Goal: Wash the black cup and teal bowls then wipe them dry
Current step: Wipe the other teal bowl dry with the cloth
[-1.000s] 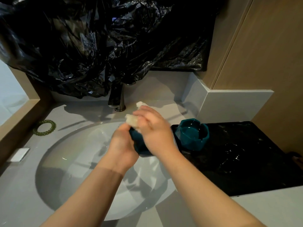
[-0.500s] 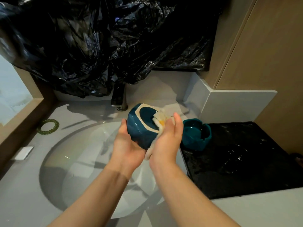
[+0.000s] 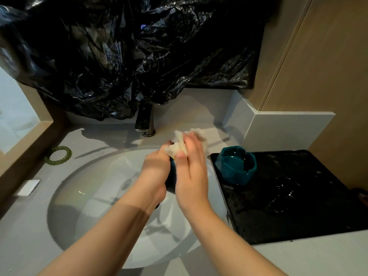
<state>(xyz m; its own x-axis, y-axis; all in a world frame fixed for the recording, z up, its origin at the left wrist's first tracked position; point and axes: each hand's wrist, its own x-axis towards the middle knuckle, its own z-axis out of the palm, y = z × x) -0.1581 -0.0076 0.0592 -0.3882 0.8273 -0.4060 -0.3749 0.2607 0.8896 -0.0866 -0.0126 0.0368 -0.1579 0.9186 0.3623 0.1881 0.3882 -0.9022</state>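
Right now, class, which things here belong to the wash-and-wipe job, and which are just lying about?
Job: held teal bowl, gripped by left hand; cloth, pressed on it by right hand; second teal bowl on black tray; sink.
Lying about: green hair coil; white card; black plastic sheet.

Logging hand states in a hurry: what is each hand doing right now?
Left hand: grips the glossy teal bowl.
Right hand: open, fingers flat, pressing a pale crumpled cloth against it.
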